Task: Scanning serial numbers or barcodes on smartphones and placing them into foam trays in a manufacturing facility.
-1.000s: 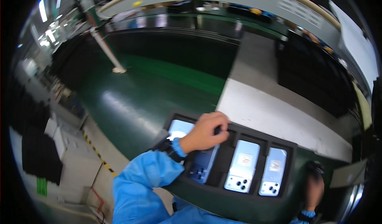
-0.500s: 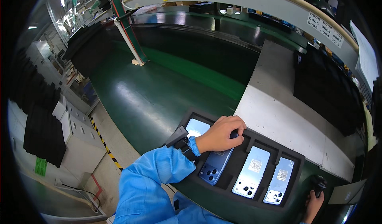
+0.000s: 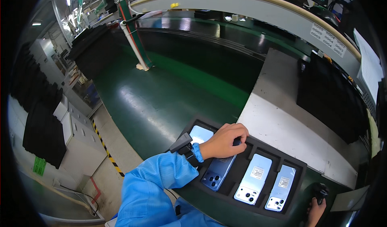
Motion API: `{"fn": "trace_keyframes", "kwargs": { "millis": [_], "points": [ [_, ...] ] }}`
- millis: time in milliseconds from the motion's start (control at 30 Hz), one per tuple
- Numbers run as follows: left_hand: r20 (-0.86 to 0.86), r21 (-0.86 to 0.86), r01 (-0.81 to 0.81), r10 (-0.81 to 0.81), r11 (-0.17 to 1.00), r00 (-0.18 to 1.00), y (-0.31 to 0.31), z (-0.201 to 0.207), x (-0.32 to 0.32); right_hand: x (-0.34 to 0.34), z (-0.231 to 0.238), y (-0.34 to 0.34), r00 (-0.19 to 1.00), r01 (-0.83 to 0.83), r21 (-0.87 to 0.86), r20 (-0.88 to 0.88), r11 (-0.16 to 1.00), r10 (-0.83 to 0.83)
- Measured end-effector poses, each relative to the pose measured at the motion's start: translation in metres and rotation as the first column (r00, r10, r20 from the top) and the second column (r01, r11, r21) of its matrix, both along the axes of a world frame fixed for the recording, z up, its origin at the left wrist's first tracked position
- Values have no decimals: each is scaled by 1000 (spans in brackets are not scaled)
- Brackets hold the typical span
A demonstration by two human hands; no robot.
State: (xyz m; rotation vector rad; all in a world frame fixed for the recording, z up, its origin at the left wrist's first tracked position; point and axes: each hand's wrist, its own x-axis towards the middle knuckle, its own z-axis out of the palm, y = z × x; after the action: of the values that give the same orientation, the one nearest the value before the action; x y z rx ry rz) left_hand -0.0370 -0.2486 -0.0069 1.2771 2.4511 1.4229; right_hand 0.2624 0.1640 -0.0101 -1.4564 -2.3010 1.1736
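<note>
A black foam tray (image 3: 303, 168) holds several phones, each lying with its camera end toward me. My left hand (image 3: 224, 141), in a blue sleeve with a black strap at the wrist, is closed on the far end of a dark blue phone (image 3: 215, 178). The palm and curled fingers hide that end and the fingertips. Left of it, a light blue phone (image 3: 200, 134) shows partly behind my wrist. On the right lie a pale blue phone (image 3: 253, 179) and another blue phone (image 3: 280, 188), both labelled. At the lower right my right hand (image 3: 317, 211) grips a black handheld scanner (image 3: 320, 192).
The tray rests on a green tabletop (image 3: 161, 102), near a pale grey board (image 3: 278, 102). Black sheets (image 3: 334, 98) stand at the right. A white post (image 3: 134, 45) rises from the table. A grey shelf (image 3: 258, 3) crosses above. A grey box (image 3: 346, 201) sits beside the scanner.
The view has shifted slightly, so the tray sits a little lower. My left hand keeps its place on the dark blue phone; my right hand still holds the scanner.
</note>
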Motion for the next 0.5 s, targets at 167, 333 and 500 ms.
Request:
{"fn": "trace_keyframes", "kwargs": {
  "millis": [167,333,500],
  "points": [
    [4,-6,-10,10,1000,1000,-1,3,1,6,-26,11,982,21,38,-186,999,-13],
    [22,-3,-3,3,1000,1000,2,1,-1,4,-30,14,973,41,70,-229,997,-24],
    [16,58,10,-11,998,1000,2,-2,-4,8,-69,38,823,95,598,-497,796,274]
  ]
}}
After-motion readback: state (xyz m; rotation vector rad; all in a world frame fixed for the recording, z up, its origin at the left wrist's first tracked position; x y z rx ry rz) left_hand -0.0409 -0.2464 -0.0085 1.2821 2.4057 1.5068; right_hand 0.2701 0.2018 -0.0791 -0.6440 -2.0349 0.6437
